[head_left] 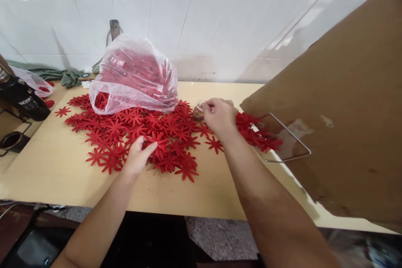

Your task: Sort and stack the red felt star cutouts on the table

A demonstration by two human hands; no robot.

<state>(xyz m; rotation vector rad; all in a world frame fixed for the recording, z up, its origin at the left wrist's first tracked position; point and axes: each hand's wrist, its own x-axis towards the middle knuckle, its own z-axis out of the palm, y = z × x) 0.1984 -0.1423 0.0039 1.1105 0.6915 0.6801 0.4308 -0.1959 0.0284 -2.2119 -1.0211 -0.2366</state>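
My left hand (138, 157) pinches a red flower-shaped cutout (158, 143) with several narrow petals between thumb and fingers, just over the front of the pile. Around it a heap of similar red cutouts (116, 127) spreads across the table. Farther back and to the right, my right hand (220, 115) is closed, fingertips together beside a small brownish item with a pale rim (198, 111). What those fingers hold is too small or hidden to tell. More red cutouts (265, 139) lie bunched at a bent metal wire frame (295, 157), right of my right wrist.
A translucent plastic bag (138, 75) full of red pieces rests behind the heap. At the right a large brown board (351, 104) leans over the table (201, 194). A black vacuum flask (23, 98) and a dark mug (14, 141) are at the left. White tiles form the wall behind.
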